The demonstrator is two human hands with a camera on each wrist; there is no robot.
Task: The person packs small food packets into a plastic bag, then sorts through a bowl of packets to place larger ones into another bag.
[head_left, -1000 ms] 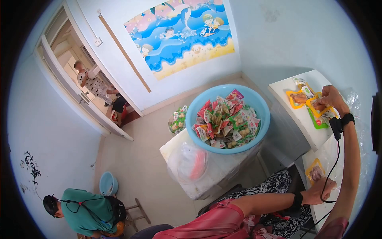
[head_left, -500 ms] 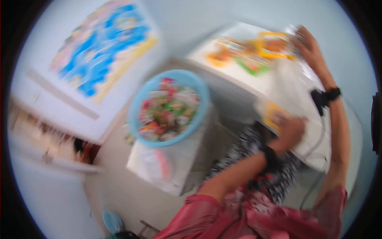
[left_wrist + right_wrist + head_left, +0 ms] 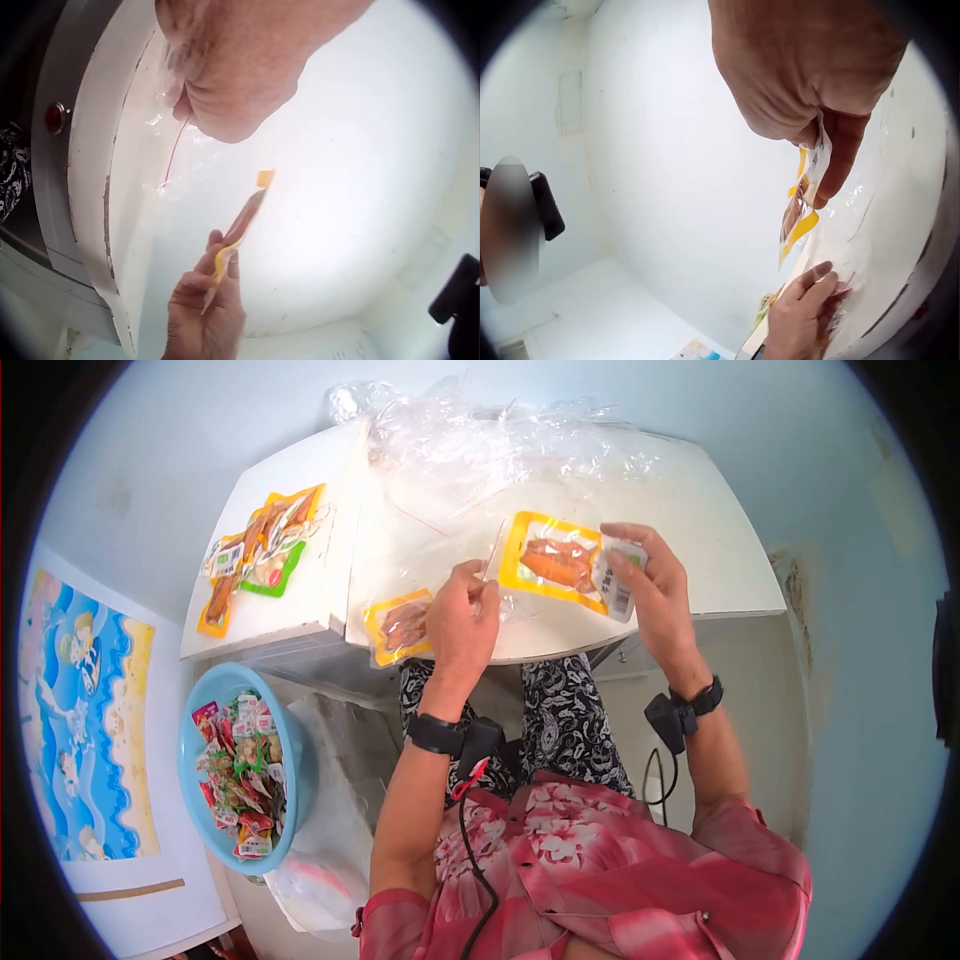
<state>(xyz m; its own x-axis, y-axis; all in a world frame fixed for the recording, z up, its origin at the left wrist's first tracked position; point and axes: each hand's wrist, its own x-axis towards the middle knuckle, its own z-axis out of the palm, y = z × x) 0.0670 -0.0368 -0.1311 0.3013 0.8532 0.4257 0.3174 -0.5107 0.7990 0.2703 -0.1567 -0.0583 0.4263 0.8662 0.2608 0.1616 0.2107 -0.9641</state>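
A yellow-bordered food pack (image 3: 555, 560) with brown meat behind its clear window is held up over the white table (image 3: 720, 580). My right hand (image 3: 655, 595) pinches it by its white printed end, thumb on the front; it appears nearly edge-on in both wrist views. My left hand (image 3: 462, 622), near the table's front edge, pinches a clear plastic bag (image 3: 172, 161) with a red line along it. Beside that hand, another yellow-bordered pack (image 3: 398, 626) with brownish meat lies at the table edge, partly covered by the fingers in the head view.
Crumpled clear plastic bags (image 3: 480, 445) spread along the table's back. Several yellow and green packs (image 3: 262, 545) lie on the adjoining white surface at left. Below it stands a blue basin (image 3: 190, 780) full of small colourful packets (image 3: 245, 770). A wall closes the right side.
The view has swung toward the table. The right hand has carried a yellow-bordered pack from the pile on the side surface to in front of the body, near the left hand.
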